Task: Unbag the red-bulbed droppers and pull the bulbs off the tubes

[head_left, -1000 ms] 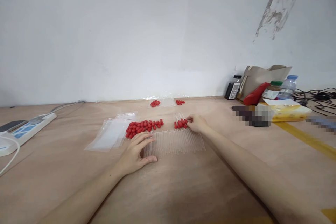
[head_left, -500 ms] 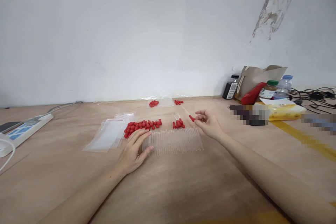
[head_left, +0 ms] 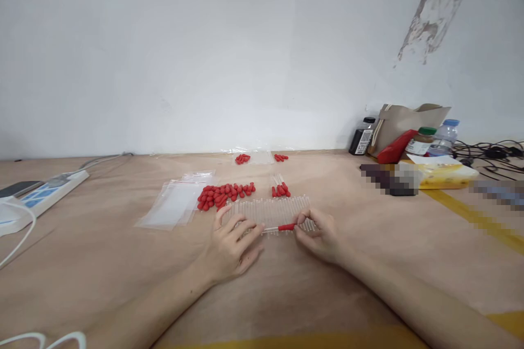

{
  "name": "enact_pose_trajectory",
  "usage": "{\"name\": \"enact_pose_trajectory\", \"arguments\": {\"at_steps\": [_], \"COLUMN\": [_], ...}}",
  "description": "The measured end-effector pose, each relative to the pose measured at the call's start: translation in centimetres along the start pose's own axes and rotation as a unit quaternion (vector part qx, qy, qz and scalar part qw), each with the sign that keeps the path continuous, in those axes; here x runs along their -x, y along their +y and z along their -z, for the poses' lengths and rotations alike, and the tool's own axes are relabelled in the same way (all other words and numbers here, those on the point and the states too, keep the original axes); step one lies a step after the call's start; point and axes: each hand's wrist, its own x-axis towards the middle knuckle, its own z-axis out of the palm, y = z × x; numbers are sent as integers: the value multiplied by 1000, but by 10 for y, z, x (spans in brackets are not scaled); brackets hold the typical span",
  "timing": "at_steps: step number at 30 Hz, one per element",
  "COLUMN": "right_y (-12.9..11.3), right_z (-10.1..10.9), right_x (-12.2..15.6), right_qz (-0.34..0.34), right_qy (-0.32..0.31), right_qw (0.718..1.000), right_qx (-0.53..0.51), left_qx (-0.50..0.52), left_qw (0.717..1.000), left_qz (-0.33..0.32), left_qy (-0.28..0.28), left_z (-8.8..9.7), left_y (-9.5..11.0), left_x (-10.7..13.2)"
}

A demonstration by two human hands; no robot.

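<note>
Between my hands lies a glass dropper with a red rubber bulb [head_left: 286,227], its thin clear tube pointing left. My right hand [head_left: 321,234] pinches the bulb end between thumb and fingers. The fingers of my left hand [head_left: 235,242] are stretched out, thumb apart, with the fingertips at the tube's left end; whether they touch it I cannot tell. Below and behind both hands is a row of clear glass tubes [head_left: 266,210], partly covered by my fingers. A pile of red rubber bulbs [head_left: 219,196] sits behind my left hand. Several bulbed droppers [head_left: 280,191] lie together behind the row.
Clear zip bags [head_left: 174,204] lie left of the bulbs. Near the wall are more red bulbs [head_left: 242,159] by clear plastic. A power strip [head_left: 45,199] is at far left. At right stand a dark bottle [head_left: 361,139], a bag [head_left: 405,120] and a yellow tissue pack [head_left: 448,175].
My right hand has brought the red-bulbed dropper left and nearer, over the row of tubes. My left hand has moved right, from the row's left end towards the dropper's tube.
</note>
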Motion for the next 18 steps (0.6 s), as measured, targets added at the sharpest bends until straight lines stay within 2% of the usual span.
{"name": "enact_pose_trajectory", "arguments": {"at_steps": [5, 9, 12, 14, 18], "right_y": [1, -5, -10, -12, -13], "right_z": [-4, -4, -3, -5, -13], "right_x": [2, 2, 0, -2, -3], "right_qz": [22, 50, 81, 104, 148], "right_qy": [7, -35, -63, -56, -5], "right_qw": [1000, 998, 993, 988, 972], "right_qx": [8, 11, 51, 99, 185], "left_qx": [-3, -19, -32, -35, -28], "left_qw": [1000, 1000, 999, 999, 999], "left_qz": [9, 14, 16, 13, -3], "left_qy": [17, 17, 7, 5, 16], "left_z": [-6, -10, -12, -13, -15], "left_y": [-1, 0, 0, 0, 1], "left_x": [-3, -5, -4, -2, 1]}}
